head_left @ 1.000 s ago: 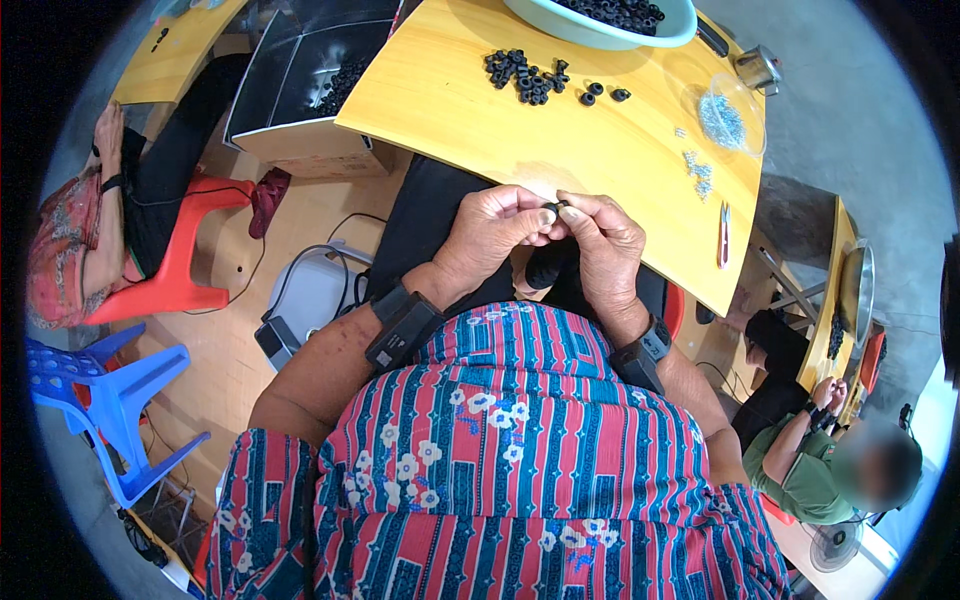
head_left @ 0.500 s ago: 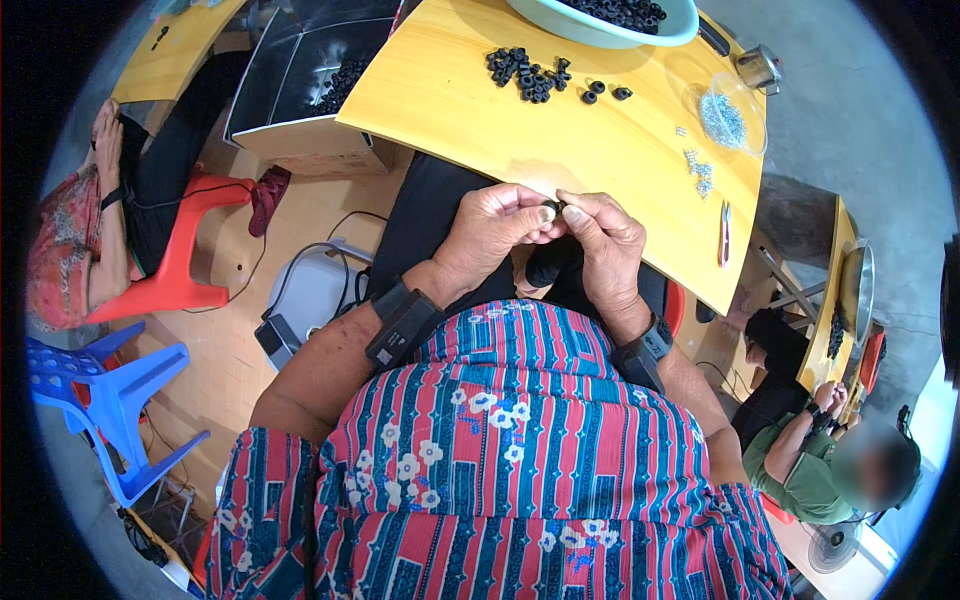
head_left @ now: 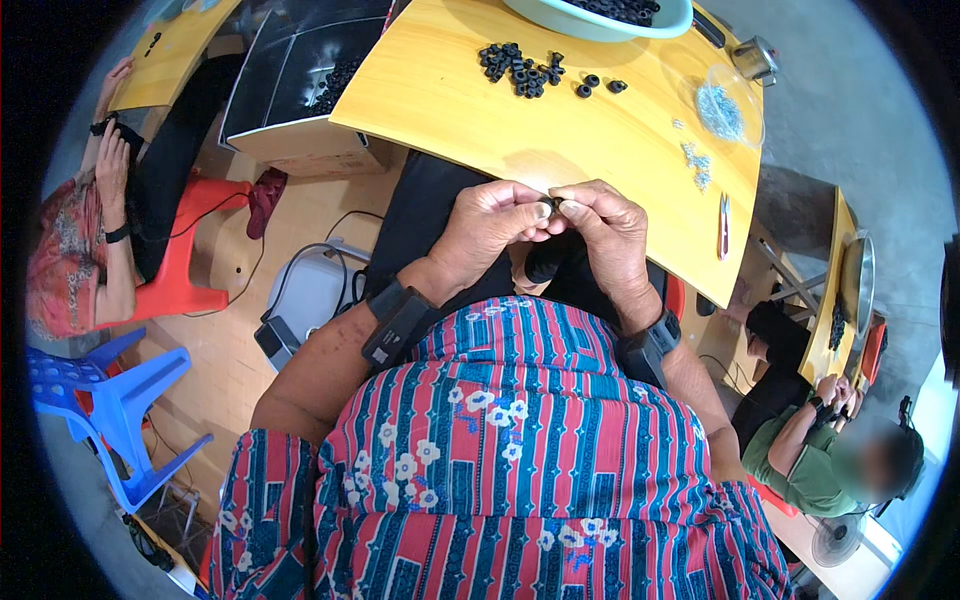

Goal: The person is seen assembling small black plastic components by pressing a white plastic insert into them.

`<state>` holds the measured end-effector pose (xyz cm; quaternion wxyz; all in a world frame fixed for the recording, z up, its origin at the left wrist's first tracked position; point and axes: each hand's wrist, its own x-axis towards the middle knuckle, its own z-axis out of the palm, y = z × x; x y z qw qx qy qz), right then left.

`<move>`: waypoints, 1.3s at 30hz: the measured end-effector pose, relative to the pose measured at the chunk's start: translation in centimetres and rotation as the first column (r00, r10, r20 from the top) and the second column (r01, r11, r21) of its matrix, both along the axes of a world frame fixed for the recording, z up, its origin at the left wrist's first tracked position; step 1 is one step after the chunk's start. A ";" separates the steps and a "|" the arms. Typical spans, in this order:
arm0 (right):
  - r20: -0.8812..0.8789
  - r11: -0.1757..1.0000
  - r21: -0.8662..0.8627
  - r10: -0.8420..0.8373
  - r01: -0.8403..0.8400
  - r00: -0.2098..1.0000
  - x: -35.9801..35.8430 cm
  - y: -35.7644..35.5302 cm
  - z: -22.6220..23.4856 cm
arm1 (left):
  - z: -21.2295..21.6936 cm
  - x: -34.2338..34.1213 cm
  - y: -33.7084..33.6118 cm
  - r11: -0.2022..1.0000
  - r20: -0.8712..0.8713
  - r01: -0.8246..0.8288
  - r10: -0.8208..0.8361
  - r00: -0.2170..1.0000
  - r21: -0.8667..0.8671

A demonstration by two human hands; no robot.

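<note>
A small black ring (head_left: 549,207) sits pinched between the fingertips of both hands, just short of the tabletop (head_left: 600,140) edge and above the lap. The left hand (head_left: 492,228) closes on it from one side, the right hand (head_left: 608,232) from the other; each grip is narrow and holds the ring. Beyond the grip lies a loose pile of rings (head_left: 520,66), further off a bowl (head_left: 600,18); to the right, scissors (head_left: 723,226). Done well, this likely needs steady fingertips, light pressure, and the ring kept over the lap.
</note>
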<state>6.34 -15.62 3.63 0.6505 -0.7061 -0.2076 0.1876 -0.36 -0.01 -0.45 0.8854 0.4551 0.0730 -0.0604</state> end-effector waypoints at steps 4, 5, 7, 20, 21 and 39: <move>0.043 0.999 0.009 0.037 -0.038 0.998 0.1 -0.1 -0.2 | 0.3 -0.1 0.0 1.000 0.005 -0.009 0.009 1.000 -0.019; 0.043 0.999 0.010 0.036 -0.037 0.998 0.0 -0.1 -0.3 | 0.2 -0.1 -0.1 1.000 0.005 -0.008 0.008 1.000 -0.018; 0.073 1.000 -0.005 0.026 -0.026 0.997 -0.1 -0.1 -0.6 | 0.2 0.0 -0.2 1.000 0.008 -0.020 0.021 1.000 -0.020; 0.051 0.998 0.014 -0.059 0.059 0.997 -0.7 0.4 -0.7 | 0.2 0.2 -0.1 1.000 0.004 0.005 -0.005 1.000 -0.022; 0.043 0.998 0.019 -0.060 0.059 0.997 -0.7 0.4 -0.7 | 0.3 0.2 -0.2 1.000 -0.002 -0.010 0.010 1.000 -0.030; 0.039 0.995 0.043 -0.092 0.090 0.995 -0.9 0.5 -1.3 | 0.0 0.5 -0.3 0.998 -0.005 -0.014 0.015 1.000 0.057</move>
